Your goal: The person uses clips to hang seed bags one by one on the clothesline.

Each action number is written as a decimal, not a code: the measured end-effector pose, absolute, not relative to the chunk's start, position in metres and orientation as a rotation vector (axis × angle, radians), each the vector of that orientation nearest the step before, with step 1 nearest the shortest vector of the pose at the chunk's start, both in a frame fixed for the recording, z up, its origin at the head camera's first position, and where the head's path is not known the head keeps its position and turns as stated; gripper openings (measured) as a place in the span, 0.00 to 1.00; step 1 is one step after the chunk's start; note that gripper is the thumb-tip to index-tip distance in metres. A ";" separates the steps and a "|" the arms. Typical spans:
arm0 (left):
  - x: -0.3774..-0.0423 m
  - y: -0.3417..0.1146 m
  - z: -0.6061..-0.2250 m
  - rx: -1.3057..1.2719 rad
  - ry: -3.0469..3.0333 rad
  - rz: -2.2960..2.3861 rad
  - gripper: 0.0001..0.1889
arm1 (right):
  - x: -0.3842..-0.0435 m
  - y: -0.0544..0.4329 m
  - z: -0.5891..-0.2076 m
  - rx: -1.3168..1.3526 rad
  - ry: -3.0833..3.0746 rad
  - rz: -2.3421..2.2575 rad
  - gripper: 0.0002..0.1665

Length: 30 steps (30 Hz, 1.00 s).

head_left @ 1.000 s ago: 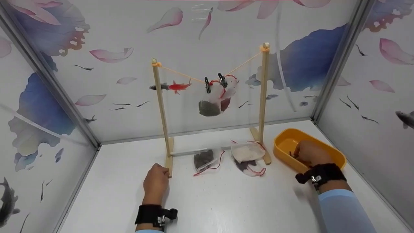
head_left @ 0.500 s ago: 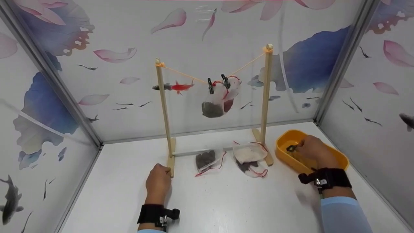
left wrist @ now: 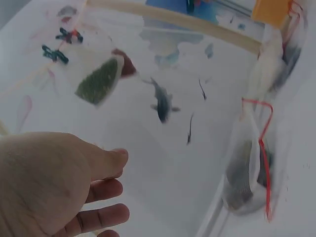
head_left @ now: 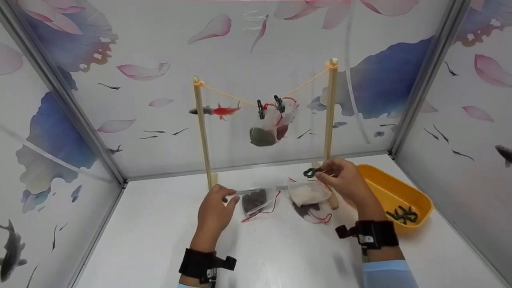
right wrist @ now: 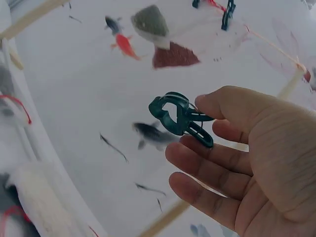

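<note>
My right hand (head_left: 346, 180) pinches a dark green clip (right wrist: 180, 118) by its handles, thumb on one side and fingers on the other. It hovers over the white-filled drawstring pouch (head_left: 310, 195), beside the stand's right post. My left hand (head_left: 218, 208) is near the foot of the left post, thumb and fingers apart, with nothing between them. Close by lies a dark-filled pouch (head_left: 255, 201) with a red string. Two clips (left wrist: 55, 54) fasten a green-filled pouch (head_left: 263, 137) and a dark red-filled pouch (right wrist: 174, 55) to the orange cord (head_left: 306, 83) above.
A yellow tray (head_left: 426, 198) at the right holds several more green clips (head_left: 403, 215). The wooden stand's left post (head_left: 203, 136) and right post (head_left: 330, 116) rise in front of the patterned back wall. Under the white-filled pouch lies another dark pouch (head_left: 316, 214).
My right hand has left the yellow tray and moved left with a clip. My left hand has let go of the stand's left foot and shifted right and up.
</note>
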State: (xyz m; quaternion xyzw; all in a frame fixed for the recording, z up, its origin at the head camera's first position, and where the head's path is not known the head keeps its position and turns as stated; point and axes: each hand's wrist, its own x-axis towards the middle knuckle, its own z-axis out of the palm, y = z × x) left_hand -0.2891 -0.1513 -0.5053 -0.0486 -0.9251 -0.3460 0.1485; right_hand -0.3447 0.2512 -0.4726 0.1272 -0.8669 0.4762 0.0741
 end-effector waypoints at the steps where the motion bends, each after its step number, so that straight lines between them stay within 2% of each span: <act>1: -0.286 -0.145 -0.501 -0.184 -2.658 -1.001 0.12 | -0.342 0.242 -0.473 0.412 -2.604 1.450 0.18; 9: -0.258 -0.105 -0.480 -0.496 -2.622 -1.068 0.17 | -0.317 0.187 -0.477 0.728 -2.654 1.400 0.30; 14: -0.252 -0.094 -0.478 -0.571 -2.650 -1.027 0.26 | -0.303 0.166 -0.474 0.945 -2.630 1.325 0.27; 18: -0.251 -0.092 -0.479 -0.605 -2.657 -0.983 0.29 | -0.298 0.156 -0.473 1.052 -2.598 1.377 0.25; 25: -0.254 -0.100 -0.483 -0.525 -2.591 -1.266 0.24 | -0.301 0.151 -0.474 1.107 -2.522 1.418 0.34; 28: -0.256 -0.103 -0.482 -0.425 -2.517 -1.524 0.23 | -0.303 0.151 -0.476 1.085 -2.516 1.381 0.31; 30: -0.257 -0.105 -0.482 -0.384 -2.452 -1.701 0.27 | -0.304 0.148 -0.477 1.068 -2.515 1.357 0.28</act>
